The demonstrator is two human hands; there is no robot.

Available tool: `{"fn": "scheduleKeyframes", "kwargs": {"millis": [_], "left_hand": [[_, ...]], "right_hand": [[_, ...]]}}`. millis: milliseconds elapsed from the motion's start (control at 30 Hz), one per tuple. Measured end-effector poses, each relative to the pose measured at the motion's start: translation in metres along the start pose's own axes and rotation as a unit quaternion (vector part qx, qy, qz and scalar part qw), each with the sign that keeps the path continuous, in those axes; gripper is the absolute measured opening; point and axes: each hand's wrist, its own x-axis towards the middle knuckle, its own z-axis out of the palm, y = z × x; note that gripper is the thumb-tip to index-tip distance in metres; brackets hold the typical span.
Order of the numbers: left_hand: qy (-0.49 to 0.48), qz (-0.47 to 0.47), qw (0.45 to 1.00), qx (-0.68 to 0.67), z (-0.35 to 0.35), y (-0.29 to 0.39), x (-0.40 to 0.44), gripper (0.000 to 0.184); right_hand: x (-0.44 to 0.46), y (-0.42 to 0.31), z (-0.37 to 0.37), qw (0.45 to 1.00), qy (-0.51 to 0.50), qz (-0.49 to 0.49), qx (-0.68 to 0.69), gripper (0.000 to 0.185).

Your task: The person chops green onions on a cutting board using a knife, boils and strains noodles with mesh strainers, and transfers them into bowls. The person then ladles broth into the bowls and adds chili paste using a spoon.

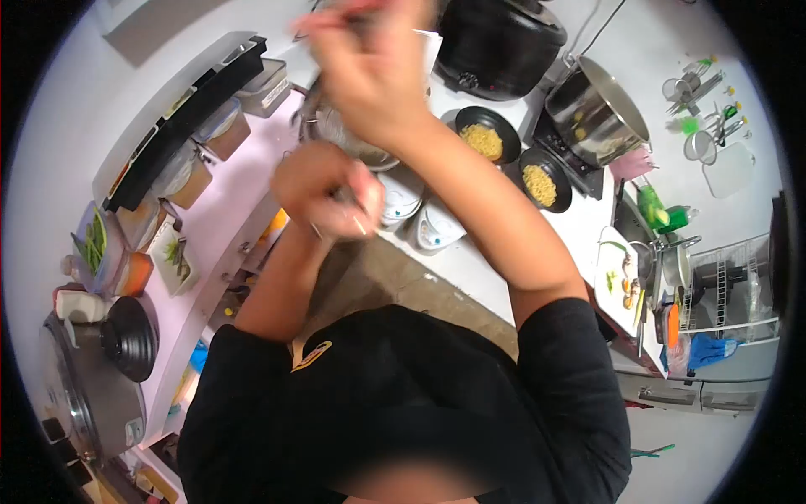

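Head view is showing both hands up over the work area, and everything up there is looking pretty smeary. The left hand (332, 191) is curling its fingers in, but I'm not able to tell if they're gripping anything; a thin pale streak is showing by them. The right hand (374, 63) is reaching across higher up, something reddish (361, 10) showing at its fingers, too blurred to make out or to say whether it's being held. Steel pan (329, 128) is sitting under the two hands, partly hidden by them. Two white tubs (438, 228) are standing just beside the left hand. Over to the right, two black bowls of noodles (483, 141) are resting on the white tabletop (575, 223), near a steel stockpot (594, 113) that's leaning in the view. Black kettle-style warmer (501, 46) is standing behind the bowls.
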Motion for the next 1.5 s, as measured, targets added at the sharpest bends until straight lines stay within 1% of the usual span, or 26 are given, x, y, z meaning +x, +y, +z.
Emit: {"fn": "scheduleKeyframes", "kwargs": {"millis": [33,67,200,267,300,400,467,500,533,567,600,667,700,767,800,833,867,933,1067,1100,1133,1167,1233,1367,1433,1500], "left_hand": [[-0.01,-0.036,0.996,0.077,-0.012,-0.009,0.001,0.019],[0.041,-0.141,0.989,0.027,-0.017,-0.029,-0.012,0.021],[0.049,-0.235,0.97,-0.044,-0.032,-0.077,-0.053,0.021],[0.054,-0.266,0.962,-0.011,-0.023,-0.109,-0.093,0.02],[0.069,-0.358,0.924,-0.112,-0.015,-0.116,-0.108,0.021],[0.057,-0.346,0.933,-0.087,0.013,-0.162,-0.189,0.021],[0.003,-0.525,0.839,-0.142,0.021,-0.203,-0.27,0.022],[0.042,-0.547,0.829,-0.114,0.025,-0.191,-0.27,0.02],[-0.025,-0.461,0.886,0.042,0.019,-0.186,-0.269,0.02],[0.042,-0.584,0.808,-0.073,0.017,-0.189,-0.28,0.021],[-0.012,-0.608,0.786,-0.107,0.007,-0.17,-0.259,0.024],[-0.087,-0.539,0.836,0.058,-0.002,-0.163,-0.274,0.031],[-0.088,-0.54,0.833,0.075,-0.004,-0.14,-0.263,0.033],[-0.283,-0.568,0.743,0.212,-0.023,-0.106,-0.263,0.039],[-0.494,-0.557,0.633,0.211,-0.035,-0.112,-0.277,0.039],[-0.515,-0.541,0.637,0.191,-0.049,-0.101,-0.318,0.037],[-0.696,-0.239,0.673,0.078,-0.081,-0.12,-0.379,0.041],[-0.75,-0.376,0.545,-0.021,-0.069,-0.084,-0.361,0.038],[-0.693,-0.497,0.521,0.033,0.0,-0.012,-0.263,0.037],[-0.572,-0.577,0.576,0.085,0.006,0.001,-0.265,0.035],[-0.434,-0.641,0.619,0.134,0.012,0.014,-0.271,0.033],[-0.41,-0.647,0.626,0.147,0.008,0.029,-0.292,0.033],[-0.388,-0.67,0.611,0.166,0.009,0.035,-0.3,0.033],[-0.363,-0.71,0.571,0.196,0.022,0.035,-0.29,0.032],[-0.348,-0.723,0.562,0.202,0.025,0.034,-0.29,0.032],[-0.337,-0.73,0.558,0.204,0.027,0.03,-0.291,0.032]], "right_hand": [[0.001,-0.002,0.001,0.973,-0.165,0.159,0.005,0.047],[-0.007,0.016,0.012,0.979,-0.182,0.079,-0.047,0.059],[-0.035,0.011,-0.018,0.958,-0.224,0.094,-0.154,0.072],[-0.057,0.001,-0.046,0.949,-0.193,0.179,-0.172,0.065],[-0.07,-0.008,-0.062,0.937,-0.177,0.256,-0.159,0.06],[-0.134,-0.013,-0.121,0.867,-0.179,0.461,-0.066,0.042],[-0.156,-0.034,-0.16,0.846,-0.26,0.431,-0.174,0.03],[-0.152,-0.047,-0.179,0.823,-0.322,0.434,-0.177,0.028],[-0.135,-0.065,-0.193,0.769,-0.34,0.511,-0.18,0.021],[-0.126,-0.073,-0.214,0.762,-0.34,0.509,-0.211,0.019],[-0.118,-0.078,-0.234,0.754,-0.343,0.508,-0.237,0.018],[-0.083,-0.078,-0.27,0.789,-0.282,0.486,-0.247,0.013],[-0.058,-0.069,-0.289,0.818,-0.312,0.378,-0.302,0.012],[-0.004,-0.043,-0.325,0.814,-0.336,0.304,-0.364,0.008],[0.027,-0.028,-0.338,0.776,-0.359,0.325,-0.404,0.006],[0.05,0.002,-0.357,0.775,-0.391,0.251,-0.429,0.005],[0.079,0.03,-0.368,0.771,-0.388,0.24,-0.443,0.005],[0.132,0.107,-0.388,0.773,-0.383,0.15,-0.483,0.014],[0.228,0.273,-0.391,0.787,-0.302,0.071,-0.533,0.027],[0.246,0.314,-0.395,0.797,-0.304,0.056,-0.519,0.027],[0.263,0.355,-0.396,0.719,-0.376,0.088,-0.578,0.033],[0.276,0.394,-0.39,0.63,-0.439,0.111,-0.631,0.04],[0.289,0.534,-0.407,0.625,-0.518,0.148,-0.566,0.044],[0.281,0.472,-0.372,0.633,-0.561,0.455,-0.278,0.037],[0.278,0.419,-0.358,0.615,-0.554,0.528,-0.193,0.036],[0.277,0.491,-0.367,0.573,-0.591,0.523,-0.221,0.029]]}}
